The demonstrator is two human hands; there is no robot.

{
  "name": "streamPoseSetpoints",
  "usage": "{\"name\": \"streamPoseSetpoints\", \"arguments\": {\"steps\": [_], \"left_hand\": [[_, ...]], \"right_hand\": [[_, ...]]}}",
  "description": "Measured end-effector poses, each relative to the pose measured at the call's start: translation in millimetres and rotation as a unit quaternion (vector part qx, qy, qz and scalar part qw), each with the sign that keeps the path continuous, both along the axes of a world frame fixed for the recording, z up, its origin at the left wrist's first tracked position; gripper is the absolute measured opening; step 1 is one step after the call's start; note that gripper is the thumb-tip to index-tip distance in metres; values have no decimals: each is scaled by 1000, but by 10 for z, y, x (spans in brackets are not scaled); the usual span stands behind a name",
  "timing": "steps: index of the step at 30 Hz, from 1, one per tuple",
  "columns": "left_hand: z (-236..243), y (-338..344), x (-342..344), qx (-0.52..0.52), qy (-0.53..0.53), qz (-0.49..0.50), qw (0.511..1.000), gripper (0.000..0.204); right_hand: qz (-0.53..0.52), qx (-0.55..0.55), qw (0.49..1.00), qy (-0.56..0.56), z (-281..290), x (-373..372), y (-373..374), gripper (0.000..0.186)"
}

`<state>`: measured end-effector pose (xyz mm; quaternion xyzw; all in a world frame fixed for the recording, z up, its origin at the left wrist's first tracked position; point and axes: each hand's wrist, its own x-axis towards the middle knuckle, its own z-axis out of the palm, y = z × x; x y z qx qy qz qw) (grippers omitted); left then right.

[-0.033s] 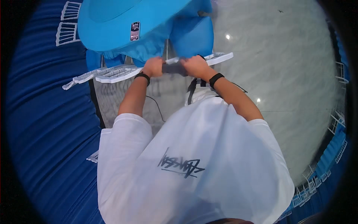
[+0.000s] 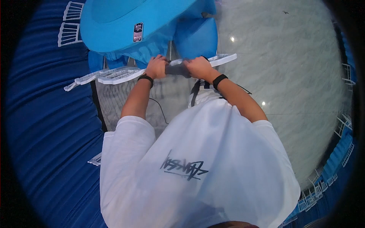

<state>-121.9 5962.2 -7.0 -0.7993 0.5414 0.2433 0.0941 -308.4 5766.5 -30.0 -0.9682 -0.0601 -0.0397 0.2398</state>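
Shirt: a white T-shirt [image 2: 197,163] with a dark scrawled print fills the lower middle of the view, closest to the camera
Forearms: 2 bare forearms rise from the sleeves toward the upper middle, each with a black wristband [image 2: 145,78] at the wrist
Left hand: the left hand [image 2: 156,67] is closed around the left end of a small dark grey object [image 2: 177,70], fingers curled over it
Right hand: the right hand [image 2: 198,67] is closed around the right end of the same object, fingers wrapped tight
Dark grey object: held between both hands, just in front of the white slatted rack [image 2: 114,75]; what kind of thing it is cannot be told
White rack: a long slatted white piece runs left to right, right behind the hands
Blue fabric: a bright blue garment [image 2: 125,22] with a small printed tag hangs above the rack, just past the hands
Floor: pale marbled floor [image 2: 289,76] spreads to the right with 2 light reflections
Left side: dark blue ribbed surface [image 2: 42,121] curves along the left edge
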Motion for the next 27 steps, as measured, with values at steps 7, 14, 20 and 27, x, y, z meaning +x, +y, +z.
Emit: {"name": "streamPoseSetpoints", "arguments": {"steps": [7, 14, 20, 27], "left_hand": [[-190, 175, -622, -262, -141, 177, 938, 85], [3, -56, -1396, -269, -187, 112, 938, 93], [-16, -490, -1464, -321, -117, 153, 927, 78], [49, -840, -1092, -139, 31, 178, 974, 38]], "right_hand": [[-28, -5, 998, 55, 234, -119, -112, 27], [-81, -52, 992, 81, 119, -307, -458, 39], [-161, -83, 974, 138, 97, -469, -747, 53], [-194, -92, 972, 91, 108, -649, -999, 29]]}}
